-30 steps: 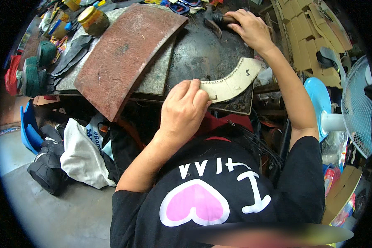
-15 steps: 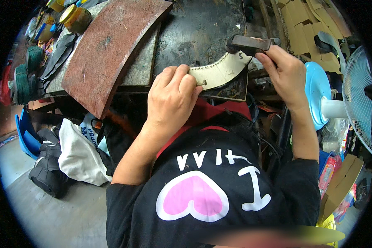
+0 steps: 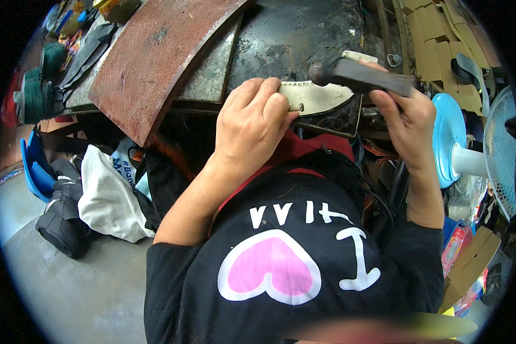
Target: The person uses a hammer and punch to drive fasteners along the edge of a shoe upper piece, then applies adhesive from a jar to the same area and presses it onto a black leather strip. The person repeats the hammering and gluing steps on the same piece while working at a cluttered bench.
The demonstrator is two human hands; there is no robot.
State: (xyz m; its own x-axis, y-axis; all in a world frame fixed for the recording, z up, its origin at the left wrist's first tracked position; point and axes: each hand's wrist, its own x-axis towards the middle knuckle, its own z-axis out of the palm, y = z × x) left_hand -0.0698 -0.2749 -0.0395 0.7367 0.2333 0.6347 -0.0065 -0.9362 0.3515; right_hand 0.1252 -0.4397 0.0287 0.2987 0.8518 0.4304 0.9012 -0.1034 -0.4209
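Observation:
My left hand (image 3: 252,123) is closed over the left part of a cream, curved, sole-shaped piece (image 3: 318,98) at the near edge of the dark bench. A row of small marks runs along the piece's far edge, and dark material shows beneath it. Below my left fingertips a short metal stub (image 3: 296,107) sticks out; what it belongs to is hidden. My right hand (image 3: 408,117) grips a dark hammer (image 3: 358,77), held above the right end of the piece. The hammer's head points left, and my fingers hide part of it.
A curved reddish-brown sheet (image 3: 160,54) lies across the bench's left side and overhangs its front. Green thread spools (image 3: 34,106) and a jar (image 3: 117,8) stand farther left. A blue-and-white fan (image 3: 447,140) is close to my right arm. Cardboard (image 3: 436,40) lies at the far right.
The hammer has turned and looks larger, now over the cream piece's right part. My right hand has shifted slightly right and nearer me. The cream piece shows less of its curve.

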